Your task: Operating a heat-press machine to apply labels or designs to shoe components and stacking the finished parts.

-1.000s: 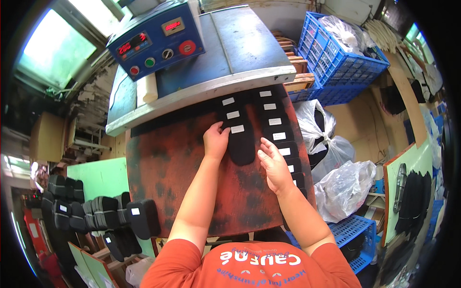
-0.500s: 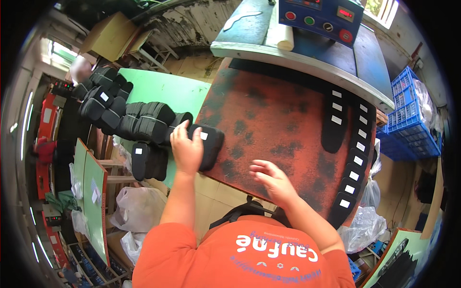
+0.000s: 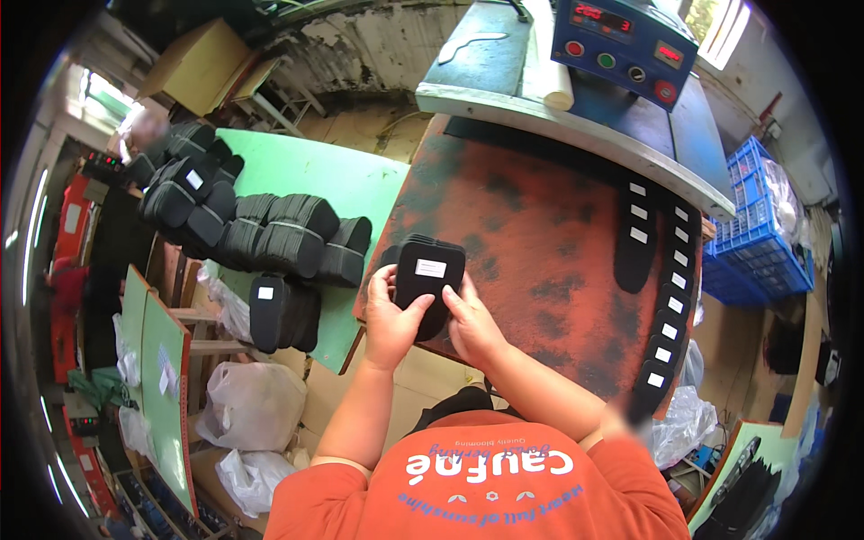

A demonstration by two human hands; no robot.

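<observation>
A small stack of black insoles (image 3: 418, 290), with a white label on the top one, is held up in front of me over the near left edge of the red-brown board (image 3: 531, 225). My left hand (image 3: 392, 326) is wrapped round its left side. On the other side my right hand (image 3: 474, 326) grips it, thumb on the top insole. Overlapping labelled insoles (image 3: 664, 349) run down the board's right edge, beside a shorter overlapped set (image 3: 633, 263). To the left, tied bundles of black insoles (image 3: 292, 236) and a labelled stack (image 3: 286, 315) lie on the green table (image 3: 315, 157).
Beyond the board stands a blue-topped machine bed (image 3: 585, 121) with a blue control box (image 3: 625, 49) and a pale roll (image 3: 551, 72). Blue crates (image 3: 756, 234) stand at right. Plastic bags (image 3: 252, 405) hang low at left. Another person is blurred at far left.
My left hand has brought the stack of insoles from the green table's edge to the right, in front of me. My right hand has moved left and closed on it.
</observation>
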